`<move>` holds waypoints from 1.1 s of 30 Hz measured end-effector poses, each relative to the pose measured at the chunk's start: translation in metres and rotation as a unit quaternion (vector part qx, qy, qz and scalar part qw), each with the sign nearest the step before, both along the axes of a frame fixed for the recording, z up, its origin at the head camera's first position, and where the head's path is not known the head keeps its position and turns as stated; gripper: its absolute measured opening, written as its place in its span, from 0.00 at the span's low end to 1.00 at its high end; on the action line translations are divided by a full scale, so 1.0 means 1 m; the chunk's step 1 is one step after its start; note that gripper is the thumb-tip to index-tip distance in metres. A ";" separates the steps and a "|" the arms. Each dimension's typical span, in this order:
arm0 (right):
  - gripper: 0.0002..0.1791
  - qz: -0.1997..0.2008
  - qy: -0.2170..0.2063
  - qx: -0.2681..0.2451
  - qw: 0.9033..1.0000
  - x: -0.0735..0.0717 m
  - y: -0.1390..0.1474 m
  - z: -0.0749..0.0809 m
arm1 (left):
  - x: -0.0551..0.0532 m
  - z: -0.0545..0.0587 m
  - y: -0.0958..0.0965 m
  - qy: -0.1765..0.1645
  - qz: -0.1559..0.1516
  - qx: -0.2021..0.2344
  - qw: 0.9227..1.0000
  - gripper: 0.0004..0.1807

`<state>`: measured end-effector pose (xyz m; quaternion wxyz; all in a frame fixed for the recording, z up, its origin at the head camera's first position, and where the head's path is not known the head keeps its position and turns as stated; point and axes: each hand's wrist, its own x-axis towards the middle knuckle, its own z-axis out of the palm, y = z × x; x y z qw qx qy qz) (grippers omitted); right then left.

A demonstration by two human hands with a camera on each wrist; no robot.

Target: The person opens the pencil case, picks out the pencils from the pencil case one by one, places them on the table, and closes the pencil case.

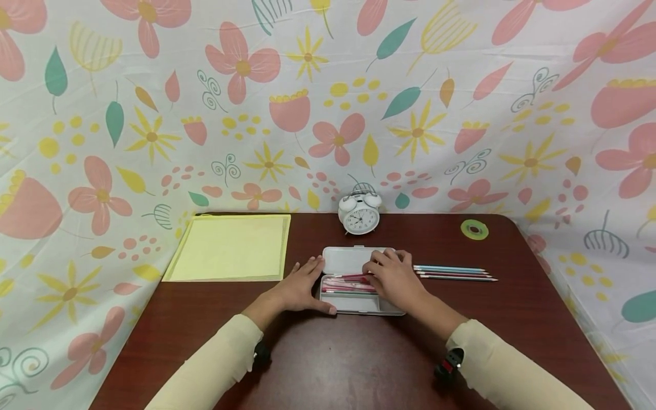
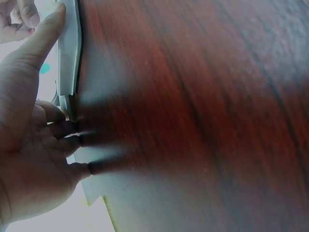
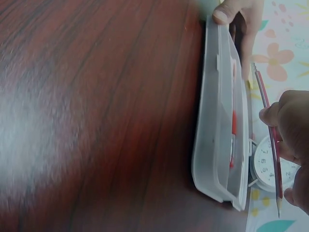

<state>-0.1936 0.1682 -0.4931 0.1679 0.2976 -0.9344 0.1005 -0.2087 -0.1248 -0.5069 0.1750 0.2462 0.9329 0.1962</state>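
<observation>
A white pencil case (image 1: pixel 348 304) lies on the table with its lid (image 1: pixel 340 259) folded back. Several pink and red pens and pencils (image 1: pixel 338 286) lie in its rear compartment; the front part shows bare plastic. My right hand (image 1: pixel 396 280) pinches a red pencil (image 3: pixel 275 159) between thumb and fingers, raised over the case, its sharpened tip showing in the right wrist view. At the case's left end rests my left hand (image 1: pixel 298 289), fingers extended, thumb touching the front corner. Part of the case's right end is hidden behind the right hand.
Several pencils (image 1: pixel 453 272) lie side by side right of the case. Behind it stands a white alarm clock (image 1: pixel 360 219). A yellow-edged folder (image 1: pixel 233 247) lies at the back left, and a green tape roll (image 1: pixel 474 229) at the back right.
</observation>
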 end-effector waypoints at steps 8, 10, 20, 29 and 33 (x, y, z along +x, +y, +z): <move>0.07 -0.012 -0.005 -0.013 1.000 0.001 0.024 0.005 | 0.000 0.000 0.000 0.002 -0.002 0.001 1.000 0.76; 0.07 -0.015 -0.009 -0.014 1.000 0.001 0.031 0.006 | 0.000 0.000 0.000 0.000 -0.001 0.000 1.000 0.76; 0.05 -0.035 -0.019 -0.024 0.999 -0.002 0.073 0.000 | -0.002 -0.003 -0.001 -0.004 0.001 0.003 1.000 0.77; 0.07 -0.051 -0.010 -0.037 0.998 0.003 0.111 -0.006 | -0.001 -0.002 -0.001 -0.006 0.001 0.004 1.000 0.78; 0.09 -0.053 -0.003 -0.034 0.998 0.006 0.129 -0.011 | -0.002 -0.002 0.000 -0.003 0.002 -0.003 1.000 0.76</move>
